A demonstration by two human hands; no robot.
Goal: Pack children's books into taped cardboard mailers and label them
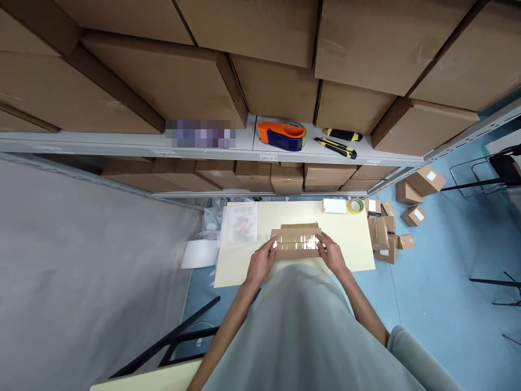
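The left hand (261, 263) and the right hand (331, 255) hold a brown cardboard box (296, 235) between them, one at each end. The fingers of both hands are clamped on the ends of the box; how the single fingers lie under it I cannot tell. Shiny clear tape runs along the top of the box, catching the light. It is at the near edge of a pale yellow table (293, 209), just in front of the person's grey-green shirt (313, 326). A strip of brown cardboard (299, 225) shows just behind it.

Toward the far right corner of the table are a small white box (334, 206) and, just beside it, a roll of tape (349, 206). A printed sheet (243, 224) lies on the left part.

Above the table's far side, a shelf (245, 137) bears an orange and blue tape dispenser (283, 136) and two black and yellow cutters (336, 147) — all in front of large cartons (277, 81). More boxes stand on a lower shelf (293, 194). To the right, small parcels (378, 233) — some with white labels — lie on the blue floor (427, 320).
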